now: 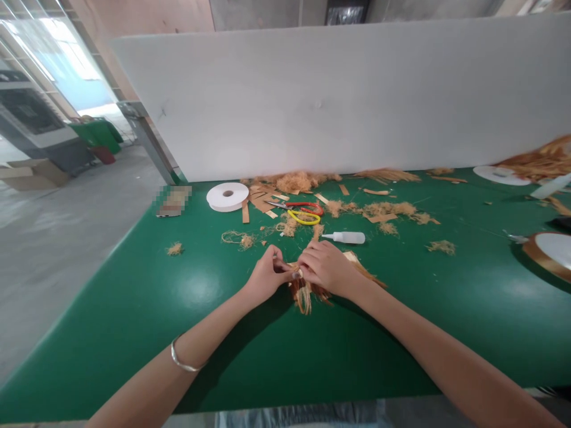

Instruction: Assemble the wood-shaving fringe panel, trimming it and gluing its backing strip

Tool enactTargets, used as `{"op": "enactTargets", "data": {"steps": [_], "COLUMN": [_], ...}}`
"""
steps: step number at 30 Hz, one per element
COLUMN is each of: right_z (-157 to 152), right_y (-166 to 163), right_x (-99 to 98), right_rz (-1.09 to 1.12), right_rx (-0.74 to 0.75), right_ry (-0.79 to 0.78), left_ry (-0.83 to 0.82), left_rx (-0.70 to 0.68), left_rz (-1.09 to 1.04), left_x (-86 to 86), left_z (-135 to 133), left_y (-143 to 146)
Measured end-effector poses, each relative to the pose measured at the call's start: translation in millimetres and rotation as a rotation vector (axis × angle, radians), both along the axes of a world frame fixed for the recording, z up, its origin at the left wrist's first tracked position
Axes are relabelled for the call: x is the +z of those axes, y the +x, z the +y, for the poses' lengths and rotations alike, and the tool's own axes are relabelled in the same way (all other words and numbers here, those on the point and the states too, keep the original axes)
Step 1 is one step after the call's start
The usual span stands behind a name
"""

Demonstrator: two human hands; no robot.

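Observation:
My left hand and my right hand meet over a bundle of brown and straw-coloured fibre strips near the middle of the green table. Both are closed, with thumbs and fingertips pinching the bundle's upper part. The strips hang in loops below the fingers, and more of them stick out to the right, behind my right hand. What lies right between the fingertips is partly hidden. Just beyond my right hand lies a white squeeze bottle with a thin nozzle. Scissors with red and yellow handles lie farther back.
A white tape roll lies at the back left beside brown strips. Loose fibre tufts are scattered along the white board. Another roll sits at the right. The green table ends at the left above the floor.

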State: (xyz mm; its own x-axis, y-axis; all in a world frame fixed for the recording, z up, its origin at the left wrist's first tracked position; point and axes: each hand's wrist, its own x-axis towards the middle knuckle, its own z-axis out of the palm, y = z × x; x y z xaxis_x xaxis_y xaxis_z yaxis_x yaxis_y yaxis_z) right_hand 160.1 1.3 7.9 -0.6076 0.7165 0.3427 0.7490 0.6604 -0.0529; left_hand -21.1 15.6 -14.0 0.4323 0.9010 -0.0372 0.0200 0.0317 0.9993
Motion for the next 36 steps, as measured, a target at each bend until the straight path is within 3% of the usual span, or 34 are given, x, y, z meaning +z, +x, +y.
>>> {"op": "enactTargets", "data": {"steps": [6,9,11,12,15,19,22,27,33,36], "right_z": [4.2,40.1,77.2,96.9,147.0,178.3,185.1,182.0,145.3,123.1], "right_y": [6.5,17.6,22.9,23.9,19.2,8.6,12.4,38.8,54.5,52.2], "right_x": [24.8,43.3,50.4,51.4,44.9,27.8,23.6,36.3,31.3,24.8], "right_rz": [0.236,0.208,0.12,0.043,-0.064,-0.164,-0.163,-0.039,0.131,0.107], "right_rx": [-0.091,-0.216,-0.349,-0.434,-0.484,-0.511,-0.525,-0.541,-0.404,-0.375], "right_ry": [-0.323,-0.459,-0.45,-0.457,-0.528,-0.577,-0.503,-0.262,-0.069,-0.034], "left_ry": [-0.075,-0.095,-0.096,-0.099,-0.123,-0.146,-0.155,-0.167,-0.181,-0.191], "left_rx": [0.032,0.057,0.068,0.073,0.074,0.08,0.084,0.075,0.142,0.196], "left_rz": [-0.083,-0.093,-0.081,-0.077,-0.084,-0.09,-0.089,-0.1,-0.154,-0.177], "left_x": [-0.7,1.3,2.9,3.7,6.0,8.2,8.9,6.9,3.8,3.8], "left_z": [2.8,3.7,3.9,4.0,4.6,5.9,6.6,7.4,8.5,8.7], "left_y": [-1.2,-1.9,-2.1,-2.1,-2.4,-3.4,-4.1,-4.8,-6.0,-6.6]}}
